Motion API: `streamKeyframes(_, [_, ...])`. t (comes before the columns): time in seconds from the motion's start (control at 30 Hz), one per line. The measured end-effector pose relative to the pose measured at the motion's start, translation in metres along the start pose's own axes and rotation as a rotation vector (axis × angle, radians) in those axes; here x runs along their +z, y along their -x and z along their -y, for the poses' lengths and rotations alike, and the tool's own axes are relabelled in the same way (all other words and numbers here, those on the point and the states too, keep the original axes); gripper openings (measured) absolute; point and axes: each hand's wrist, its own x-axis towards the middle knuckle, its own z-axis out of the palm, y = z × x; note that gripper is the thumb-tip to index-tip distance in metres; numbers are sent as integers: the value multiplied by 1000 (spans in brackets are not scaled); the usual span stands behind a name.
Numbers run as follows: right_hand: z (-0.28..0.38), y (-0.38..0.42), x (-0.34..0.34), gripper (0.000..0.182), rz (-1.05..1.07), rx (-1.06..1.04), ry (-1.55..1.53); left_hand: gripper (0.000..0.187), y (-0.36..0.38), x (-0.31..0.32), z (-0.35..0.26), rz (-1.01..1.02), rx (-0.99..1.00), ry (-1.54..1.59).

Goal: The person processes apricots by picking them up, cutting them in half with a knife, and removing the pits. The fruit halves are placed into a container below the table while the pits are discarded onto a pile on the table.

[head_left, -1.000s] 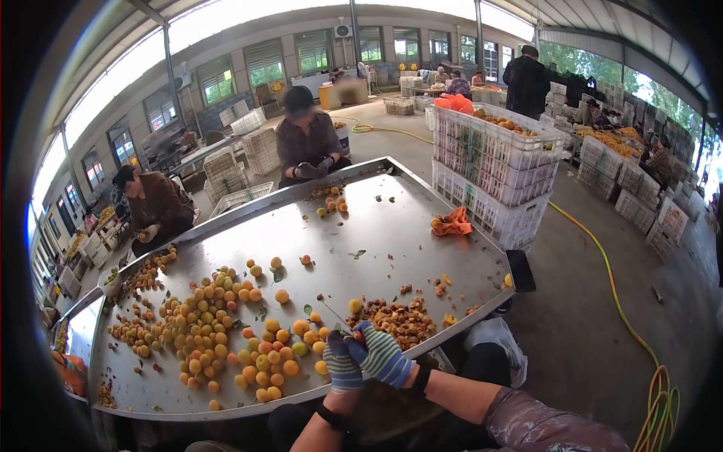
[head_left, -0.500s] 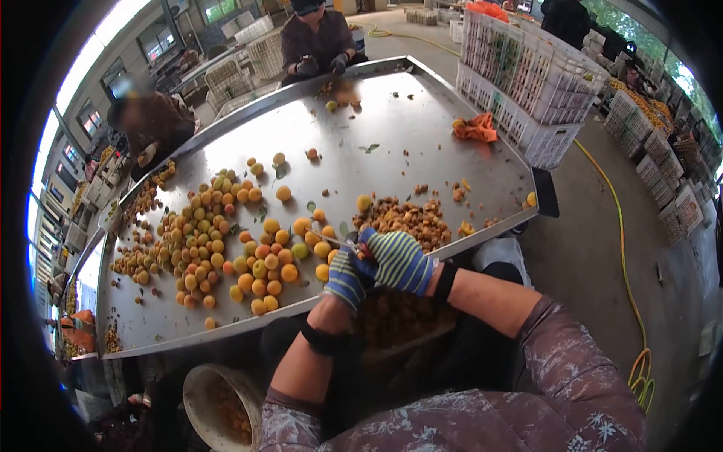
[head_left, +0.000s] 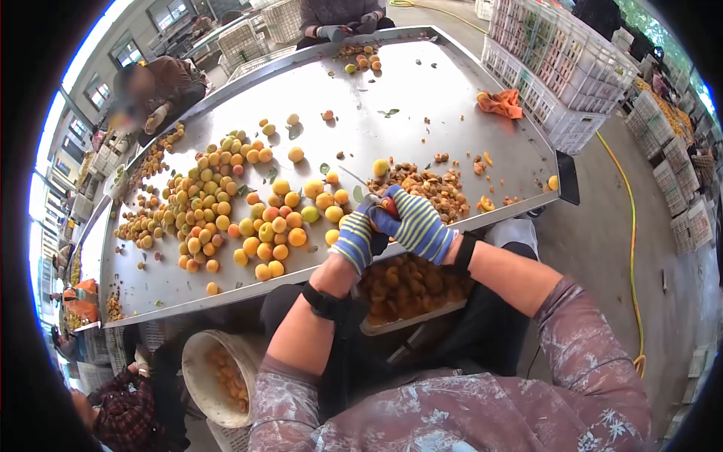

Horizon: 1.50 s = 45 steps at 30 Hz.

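My left hand (head_left: 357,239) and my right hand (head_left: 413,226), both in blue-and-yellow striped gloves, meet above the near edge of the metal table (head_left: 422,83). The right fingers are wrapped round a red-handled tool (head_left: 388,205), whose working end is hidden. Closed against it is my left hand; whatever lies in its fingers cannot be seen. Just beyond the hands lies a heap of brown apricot pits (head_left: 429,188). Loose apricots (head_left: 279,218) spread to the left. Below my hands, a tub of apricot pieces (head_left: 410,286) sits between my knees.
A white bucket (head_left: 218,377) with apricot pieces stands at lower left. Stacked white crates (head_left: 557,68) rise beyond the table's right side, near an orange cloth (head_left: 499,104). Co-workers sit at the far edge (head_left: 343,19) and left (head_left: 169,90). A yellow hose (head_left: 629,226) crosses the floor.
The view has tilted down, showing more of the tub below. My hands stay together; the thin metal end of the tool, visible earlier pointing left, is now hidden. The far co-worker's hands have drawn back.
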Motion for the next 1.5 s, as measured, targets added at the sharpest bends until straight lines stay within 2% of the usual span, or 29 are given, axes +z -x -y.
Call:
streamKeyframes(0.03, [0,0,2,26,-3,47,-49,13,-3,12,24,-28,-96,37])
streamKeyframes(0.07, [0,-1,4,26,-5,48,-52,13,0,0,-1,-25,-96,34])
streamKeyframes(0.13, [0,-1,9,29,-116,113,-74,20,11,-29,-77,-177,-619,1731])
streamKeyframes(0.17, [-2,-3,11,29,-134,131,-84,20,8,-23,-68,-179,-626,1727])
streamKeyframes(0.23, [0,-6,17,28,-177,192,-160,35,-1,-13,-49,-342,-571,1683])
streamKeyframes(0.3, [-2,-10,24,27,-196,263,-255,37,3,-11,-44,-340,-526,1626])
streamKeyframes(0.37, [-9,-12,30,27,-215,335,-351,38,7,-13,-46,-359,-369,701])
streamKeyframes(0.4, [-14,-14,33,29,-202,428,-495,37,9,-17,-46,-379,-610,1263])
streamKeyframes(0.43, [-18,-16,33,30,-188,521,-640,37,12,-15,-46,-376,-612,1260])
streamKeyframes(0.47, [2,-19,16,35,-103,811,-743,38,18,-12,-46,-448,-350,758])
streamKeyframes(0.5, [2,-22,14,35,-158,905,-789,39,21,-10,-46,-490,-88,254])
streamKeyframes(0.57, [-7,-22,12,32,-235,945,-1064,33,17,-17,-52,-513,-63,297])
streamKeyframes(0.6, [-14,-17,8,30,-162,853,-1192,31,17,-20,-55,-532,-268,992])
streamKeyframes(0.63, [-4,-16,4,28,-160,864,-1171,29,17,-26,-61,-505,-473,1690])
streamKeyframes(0.7, [-1,-10,5,25,-127,804,-1103,26,21,-27,-55,-508,-403,1715])
streamKeyframes(0.73, [4,-7,8,24,-173,780,-1013,27,22,-26,-54,-535,-379,1715])
streamKeyframes(0.83, [7,-2,12,28,-135,697,-716,29,18,-23,-58,-577,-302,1690])
streamKeyframes(0.9, [-5,1,22,33,-97,657,-613,30,20,-25,-70,-505,-293,1746])
streamKeyframes(0.93, [-5,1,29,33,-134,482,-507,30,22,-25,-72,-479,-289,1814])
streamKeyframes(0.97, [-6,1,33,33,-169,308,-399,30,21,-22,-69,-483,-289,1815])
streamKeyframes(1.0, [-9,5,32,31,-152,288,-271,31,18,-18,-63,-497,-289,1849])
streamKeyframes(1.17, [-5,-1,25,21,-237,168,-156,33,14,-19,-54,-586,-425,1797])
streamKeyframes(1.2, [4,-6,14,20,-275,295,-524,29,17,-16,-48,-381,-279,1949])
streamKeyframes(1.23, [18,-12,0,20,-317,419,-895,29,19,-16,-50,-381,-282,1949])
streamKeyframes(1.27, [34,-21,-6,22,-406,473,-1016,27,21,-16,-55,-351,-241,1861])
streamKeyframes(1.33, [41,-30,-14,24,-445,441,-1117,25,22,-13,-62,-276,-108,1806])
streamKeyframes(1.4, [43,-40,-16,29,-520,434,-1214,25,25,-10,-69,-293,-155,1753])
streamKeyframes(1.5, [41,-45,-12,27,-498,406,-1249,21,24,-8,-83,-339,-206,1647])
